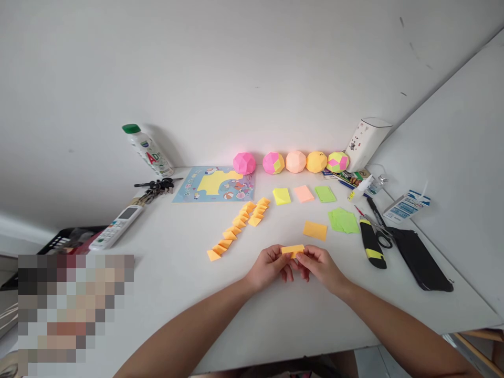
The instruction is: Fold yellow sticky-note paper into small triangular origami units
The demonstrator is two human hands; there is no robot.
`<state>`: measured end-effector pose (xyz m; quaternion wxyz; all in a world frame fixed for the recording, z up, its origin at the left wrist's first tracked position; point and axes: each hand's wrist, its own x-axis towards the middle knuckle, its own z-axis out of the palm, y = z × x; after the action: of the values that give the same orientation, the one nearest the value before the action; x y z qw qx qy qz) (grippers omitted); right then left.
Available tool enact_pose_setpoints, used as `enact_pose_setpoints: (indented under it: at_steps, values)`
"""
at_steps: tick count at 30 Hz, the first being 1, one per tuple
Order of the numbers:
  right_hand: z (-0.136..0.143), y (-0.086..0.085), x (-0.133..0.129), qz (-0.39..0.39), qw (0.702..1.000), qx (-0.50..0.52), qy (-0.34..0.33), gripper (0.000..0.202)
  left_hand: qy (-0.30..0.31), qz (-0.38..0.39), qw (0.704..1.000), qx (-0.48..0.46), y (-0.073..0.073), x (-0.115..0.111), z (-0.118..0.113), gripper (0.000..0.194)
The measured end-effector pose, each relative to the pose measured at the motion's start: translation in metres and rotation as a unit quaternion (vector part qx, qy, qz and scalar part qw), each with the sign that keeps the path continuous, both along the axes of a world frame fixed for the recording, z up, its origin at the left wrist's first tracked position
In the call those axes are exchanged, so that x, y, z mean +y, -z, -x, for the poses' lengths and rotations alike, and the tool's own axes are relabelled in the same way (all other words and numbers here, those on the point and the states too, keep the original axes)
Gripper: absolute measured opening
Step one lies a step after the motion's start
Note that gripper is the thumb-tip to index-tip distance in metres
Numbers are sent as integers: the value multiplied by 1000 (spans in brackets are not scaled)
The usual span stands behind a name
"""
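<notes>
Between my two hands, near the front of the table, is a folded orange paper (292,250). My left hand (269,266) pinches its left side and my right hand (321,265) its right side, with both thumbs on the near face. Just beyond my right hand lies a flat orange sheet (315,230). A slanting row of folded orange pieces (232,229) runs to the left of my hands, with a shorter row (259,211) beside its far end. Green sheets (343,220) lie fanned out at the right. Yellow (282,196), pink (304,193) and green (325,193) pads sit farther back.
Several faceted paper balls (296,161) line the wall, beside a blue printed sheet (189,184). At left are a bottle (151,152), keys (157,186) and a remote (118,227). A cutter (371,244), scissors (381,235) and black pouch (423,260) lie at right.
</notes>
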<state>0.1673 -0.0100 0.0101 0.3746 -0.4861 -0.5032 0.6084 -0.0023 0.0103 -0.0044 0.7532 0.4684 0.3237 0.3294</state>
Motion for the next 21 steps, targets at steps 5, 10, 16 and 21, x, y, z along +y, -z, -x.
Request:
enact_pose_setpoints:
  at_steps: [5,10,16,21]
  values:
    - [0,3,1,13,1000,13,10,28,1,3,1000,8,0,1,-1,37]
    - [1,2,1,22,999,22,15,27,3,7,1000,8,1,1,-1,37]
    - [1,2,0,21,999,12,25,27,4,11,1000,8,0,1,-1,37]
    - [1,1,-2,4,1000,-14,20,25,8,27,999,33,-2,2,0,36]
